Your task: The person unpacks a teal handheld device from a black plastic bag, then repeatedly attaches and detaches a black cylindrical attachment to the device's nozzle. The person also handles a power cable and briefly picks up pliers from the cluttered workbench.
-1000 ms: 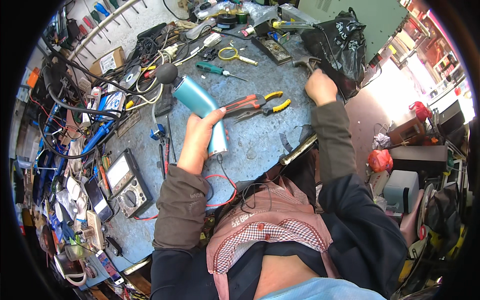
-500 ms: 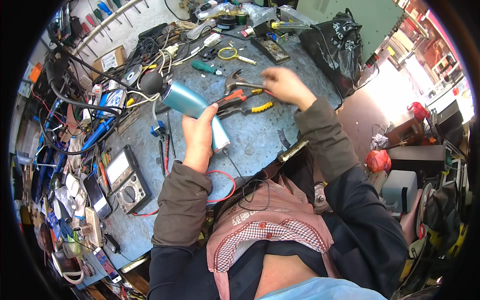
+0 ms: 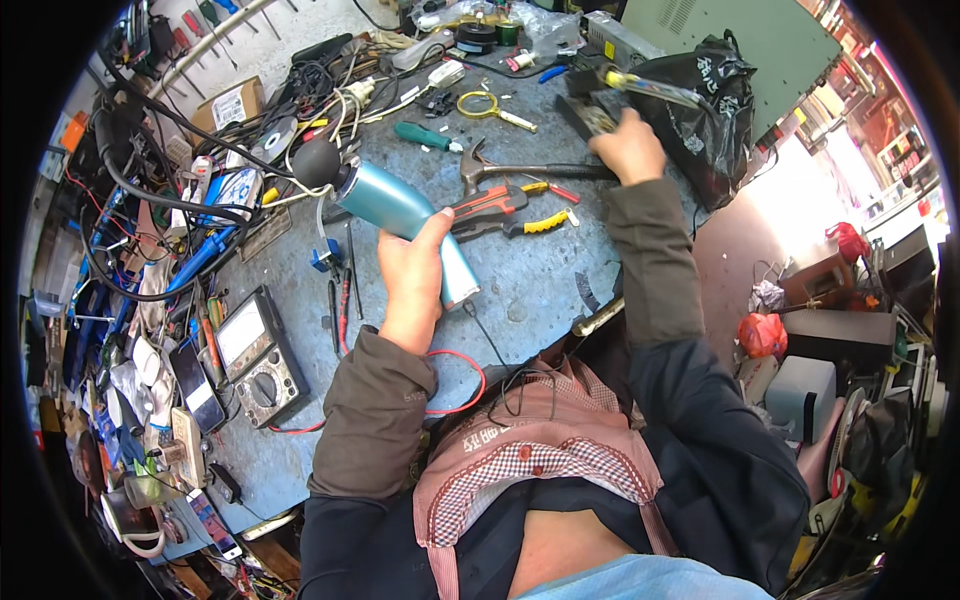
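Observation:
My left hand (image 3: 412,275) is closed around a teal, curved, tube-shaped appliance (image 3: 390,200), tilted over the bench, with a thin black lead near its lower end. Farther right, my right hand (image 3: 632,148) has its fingers closed at the near edge of a dark shallow tray (image 3: 588,112); some fingertips are hidden. A soldering iron with a yellow handle (image 3: 650,88) lies just beyond that hand. Between my hands lie a claw hammer (image 3: 540,171), red-and-black pliers (image 3: 492,202) and yellow-and-black pliers (image 3: 540,224).
A multimeter (image 3: 262,360) with red and black leads sits at the left. Behind are a green-handled screwdriver (image 3: 422,135), a yellow magnifying glass (image 3: 478,104) and tangled cables. A black plastic bag (image 3: 715,120) stands at the bench's right edge. Clutter crowds the left side.
My right hand has moved from the hammer handle outward to the dark tray. The tray and soldering iron have shifted right and nearer. My left hand still holds the teal appliance.

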### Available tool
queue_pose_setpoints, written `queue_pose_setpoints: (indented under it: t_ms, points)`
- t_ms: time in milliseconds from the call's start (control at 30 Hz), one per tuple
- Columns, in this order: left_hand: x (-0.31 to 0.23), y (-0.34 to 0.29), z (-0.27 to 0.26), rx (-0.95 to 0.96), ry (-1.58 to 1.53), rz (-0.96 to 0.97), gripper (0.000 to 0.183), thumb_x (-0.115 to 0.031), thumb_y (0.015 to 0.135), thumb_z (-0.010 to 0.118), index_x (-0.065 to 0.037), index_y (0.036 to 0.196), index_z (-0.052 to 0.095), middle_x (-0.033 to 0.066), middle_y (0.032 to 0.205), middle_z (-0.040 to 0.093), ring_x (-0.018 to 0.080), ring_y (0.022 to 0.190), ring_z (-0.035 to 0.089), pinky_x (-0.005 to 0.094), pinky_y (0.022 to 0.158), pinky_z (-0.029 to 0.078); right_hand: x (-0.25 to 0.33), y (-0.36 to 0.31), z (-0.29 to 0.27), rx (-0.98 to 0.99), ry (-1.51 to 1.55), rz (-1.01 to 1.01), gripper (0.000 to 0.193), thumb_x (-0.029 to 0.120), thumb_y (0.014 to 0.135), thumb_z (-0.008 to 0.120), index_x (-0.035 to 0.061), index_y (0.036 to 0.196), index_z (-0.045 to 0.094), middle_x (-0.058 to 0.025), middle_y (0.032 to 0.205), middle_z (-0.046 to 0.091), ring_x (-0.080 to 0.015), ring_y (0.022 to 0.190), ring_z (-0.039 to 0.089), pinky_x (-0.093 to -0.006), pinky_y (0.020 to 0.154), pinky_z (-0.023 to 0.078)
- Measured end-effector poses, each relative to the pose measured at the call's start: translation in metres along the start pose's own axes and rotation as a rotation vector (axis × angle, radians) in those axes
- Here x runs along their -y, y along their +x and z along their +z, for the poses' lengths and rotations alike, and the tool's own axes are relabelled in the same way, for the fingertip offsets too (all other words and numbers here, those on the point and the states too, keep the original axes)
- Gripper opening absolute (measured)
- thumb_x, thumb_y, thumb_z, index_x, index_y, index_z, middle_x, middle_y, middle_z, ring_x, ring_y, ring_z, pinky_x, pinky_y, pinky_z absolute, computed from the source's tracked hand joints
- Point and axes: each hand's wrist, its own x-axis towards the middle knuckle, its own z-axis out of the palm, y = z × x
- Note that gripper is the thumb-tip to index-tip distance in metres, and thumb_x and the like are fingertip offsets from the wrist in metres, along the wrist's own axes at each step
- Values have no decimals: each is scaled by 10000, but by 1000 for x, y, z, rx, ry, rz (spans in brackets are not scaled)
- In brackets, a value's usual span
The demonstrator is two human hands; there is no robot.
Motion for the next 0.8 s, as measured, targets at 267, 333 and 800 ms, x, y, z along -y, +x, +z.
queue_pose_setpoints:
  t_ms: [267,333,800]
  points:
    - [7,8,4,-18,42,98,380,-181,908,831,-32,1117,552,83,845,644,203,597,661,364,502,544,22,-9,28,-372,-62,-508,361,251,879,741,4,1136,682,-234,1174,672,-434,1047,673,-549,875,580]
    - [5,7,5,-4,27,80,388,-181,905,834,-34,1126,551,81,857,647,200,601,659,361,506,539,41,11,43,-160,53,-538,469,304,907,744,0,1255,662,-286,1247,659,-490,1140,653,-567,984,548]
    - [-6,-3,10,-6,90,174,350,-199,881,840,-30,1084,610,38,958,653,137,837,617,326,721,503,63,117,110,136,-285,-544,543,391,1024,595,-12,1381,655,-299,1246,729,-459,1184,689,-528,1054,524]
